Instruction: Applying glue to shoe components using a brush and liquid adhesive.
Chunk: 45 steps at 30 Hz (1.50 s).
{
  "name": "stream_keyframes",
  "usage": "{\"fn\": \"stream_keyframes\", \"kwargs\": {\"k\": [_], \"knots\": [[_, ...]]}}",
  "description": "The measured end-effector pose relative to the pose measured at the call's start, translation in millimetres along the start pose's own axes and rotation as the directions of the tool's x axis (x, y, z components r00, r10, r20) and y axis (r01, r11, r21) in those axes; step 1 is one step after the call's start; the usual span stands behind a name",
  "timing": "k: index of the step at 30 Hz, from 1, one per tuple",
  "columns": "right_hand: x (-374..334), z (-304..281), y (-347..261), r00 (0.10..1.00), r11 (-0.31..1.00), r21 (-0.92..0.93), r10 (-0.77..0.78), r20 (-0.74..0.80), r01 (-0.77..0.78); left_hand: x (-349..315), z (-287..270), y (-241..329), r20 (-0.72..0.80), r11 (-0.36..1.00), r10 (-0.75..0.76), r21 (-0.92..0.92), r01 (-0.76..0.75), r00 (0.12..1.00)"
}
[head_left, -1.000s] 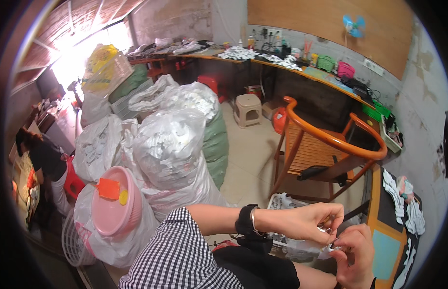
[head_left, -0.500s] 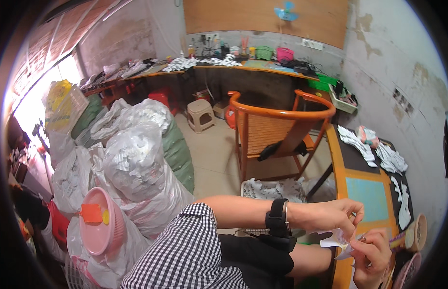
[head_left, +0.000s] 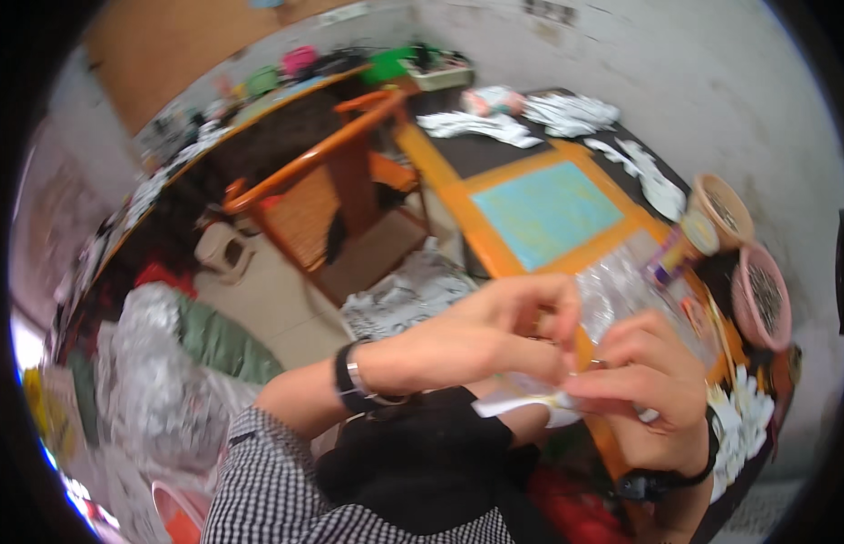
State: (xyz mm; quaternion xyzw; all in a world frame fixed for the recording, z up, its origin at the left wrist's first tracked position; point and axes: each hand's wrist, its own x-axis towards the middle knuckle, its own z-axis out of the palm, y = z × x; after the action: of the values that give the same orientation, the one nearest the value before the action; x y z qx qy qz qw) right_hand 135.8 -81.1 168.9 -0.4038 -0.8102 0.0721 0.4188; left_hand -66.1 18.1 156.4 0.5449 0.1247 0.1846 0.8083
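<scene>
The right hand [head_left: 649, 385] pinches a thin white piece [head_left: 514, 403] between thumb and fingers, just below the centre of the frame, where the piece hangs out toward the left. The left hand [head_left: 494, 331] is curled, its fingertips close against the right hand's; blur hides whether they grip the piece too. A dark band and a silver bracelet [head_left: 360, 381] circle the left wrist, and a black band [head_left: 653, 485] the right.

Beyond the hands, an orange-edged surface [head_left: 458, 222] slants through the right half, with a blue-green mat [head_left: 549, 216] on it. Crumpled clear plastic [head_left: 612, 281] lies near the right hand, beside a tilted cylindrical container [head_left: 671, 258]. At the right stand a beige tub [head_left: 736, 238] and a pink tub [head_left: 774, 340], both holding small metallic bits. White cut-outs [head_left: 746, 422] lie in a pile at the lower right; more white strips [head_left: 481, 127] lie along the top of the surface.

Left of it is an orange wooden chair [head_left: 304, 156], with a heap of white pieces [head_left: 408, 290] below. A beige stool [head_left: 224, 252] stands farther left, above stuffed pale bags [head_left: 155, 381] and a green sack [head_left: 224, 335].
</scene>
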Motion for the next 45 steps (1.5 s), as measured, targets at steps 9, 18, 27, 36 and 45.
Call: {"fn": "stream_keyframes", "kwargs": {"k": [9,18,27,36,45], "knots": [[-19,-23,19,0.997,0.998,0.028,0.064,-0.043,-0.063,61,-1,1,0.124,0.990,-0.140,-0.009,0.142,0.982],[-41,-8,39,0.853,0.862,0.163,0.503,-0.142,-0.481,99,-29,-22,0.225,0.983,-0.130,0.155,0.096,0.966],[-32,10,37,0.802,0.830,0.129,0.557,-0.215,-0.543,124,-78,-36,0.124,0.992,0.071,-0.112,-0.057,0.990],[-36,32,41,0.718,0.870,0.091,0.456,-0.527,-0.485,55,-56,-121,-0.206,0.907,0.357,-0.157,-0.391,0.911],[-60,49,37,0.807,0.851,-0.354,0.128,-0.576,-0.388,92,-4,-118,-0.083,0.942,0.166,-0.281,-0.183,0.983]]}}
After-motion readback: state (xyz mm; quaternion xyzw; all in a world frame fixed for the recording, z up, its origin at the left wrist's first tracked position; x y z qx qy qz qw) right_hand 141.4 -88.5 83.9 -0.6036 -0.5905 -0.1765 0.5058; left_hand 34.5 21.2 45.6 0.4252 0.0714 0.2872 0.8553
